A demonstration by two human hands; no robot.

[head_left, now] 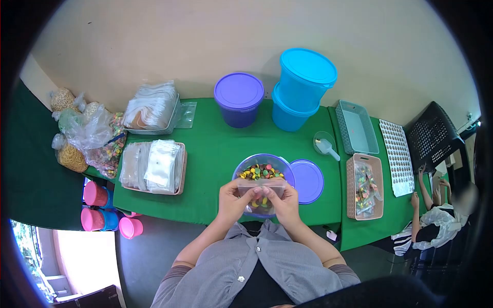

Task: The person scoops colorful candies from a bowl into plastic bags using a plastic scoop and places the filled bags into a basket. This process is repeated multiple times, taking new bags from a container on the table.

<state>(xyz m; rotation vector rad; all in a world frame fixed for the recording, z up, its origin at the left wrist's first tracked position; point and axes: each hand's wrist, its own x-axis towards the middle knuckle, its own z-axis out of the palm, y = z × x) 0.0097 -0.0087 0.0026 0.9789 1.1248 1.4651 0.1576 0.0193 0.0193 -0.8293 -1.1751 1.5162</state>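
Observation:
My left hand (235, 201) and my right hand (285, 203) are both closed on a small clear zip bag (261, 210). Thumbs meet near the middle of its top edge, with the fingers behind the plastic. Colorful pieces, mostly yellow, show in or through the lower part of the bag. It overlaps the front of an open purple tub (288, 172), which holds many small yellow, green, red and brown pieces (262, 171). A round purple lid (308, 181) lies just right of the tub.
Empty bags fill two baskets (183, 174) at left, near bulging sacks (97, 133). Behind stand a lidded purple tub (239, 100) and stacked blue tubs (303, 90). On the right are a scoop (326, 148), a basket of filled bags (377, 209) and another person (436, 226).

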